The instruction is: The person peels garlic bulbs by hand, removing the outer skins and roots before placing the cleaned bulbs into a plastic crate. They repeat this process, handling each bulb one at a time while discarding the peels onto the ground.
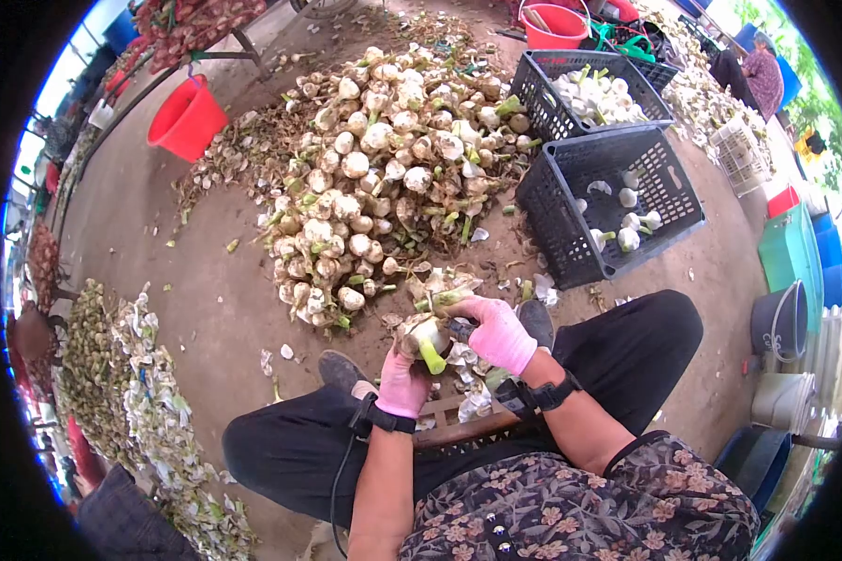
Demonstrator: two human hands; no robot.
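My left hand (402,385), in a pink glove, is closed around a garlic bulb (427,335) with a cut green stem (433,357) pointing down. Close beside it is my right hand (500,335), also gloved in pink, with its fingers curled around a small dark-handled tool (460,330). The tool's working end is hard to make out against the garlic. Loose peeled skins (475,402) lie below both hands. Just ahead rises a large heap of untrimmed garlic (374,178) with roots and stem stubs.
A black crate (571,234) at the right holds several white bulbs; behind it, another crate (533,84) is fuller. Red buckets (187,120) stand around. Garlic scraps (150,393) line the left floor. At the far right sits another person (763,77), near tubs and buckets (778,323).
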